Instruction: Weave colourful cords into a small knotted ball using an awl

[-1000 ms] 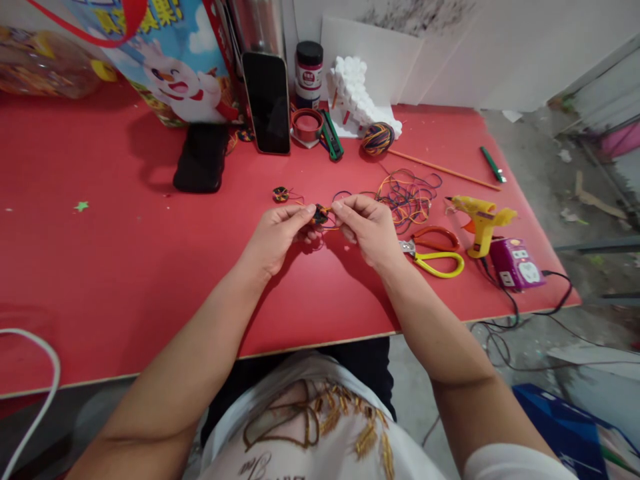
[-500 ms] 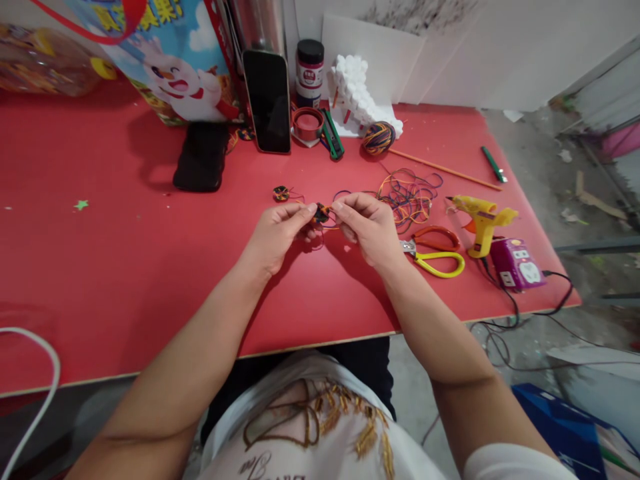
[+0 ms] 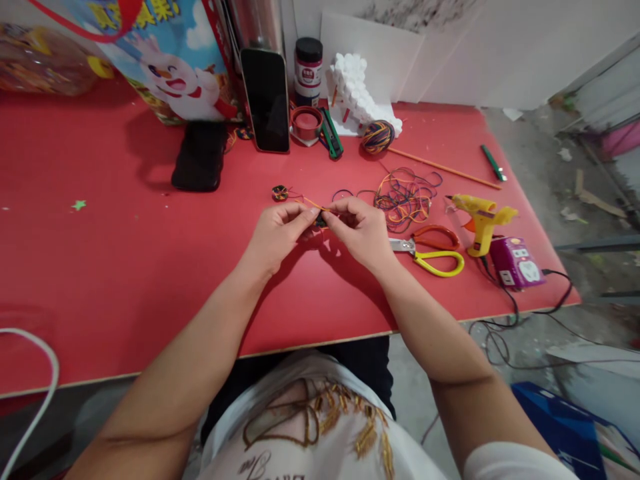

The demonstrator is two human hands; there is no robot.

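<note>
A small dark woven cord piece [image 3: 321, 219] with orange strands is pinched between my two hands above the red table. My left hand [image 3: 285, 230] grips its left side between thumb and fingers. My right hand [image 3: 357, 230] is closed at its right side, thumb and forefinger on the piece or its cord; the fingertips cover most of it. A similar small round cord piece [image 3: 280, 193] lies just behind my left hand. Loose multicoloured cord [image 3: 407, 199] lies tangled right of my right hand, and a wound ball of it [image 3: 379, 137] sits farther back.
Scissors [image 3: 437, 263] lie right of my right hand, near a yellow glue gun [image 3: 481, 223] and a purple power socket [image 3: 517, 263]. At the back are an upright phone [image 3: 265, 100], a black phone [image 3: 200, 157], a jar [image 3: 308, 72], a green cutter [image 3: 331, 133] and a thin stick [image 3: 445, 168].
My right hand has moved slightly left, closing the gap to my left hand. The small piece is now more covered, and an orange strand stands out behind the fingertips.
</note>
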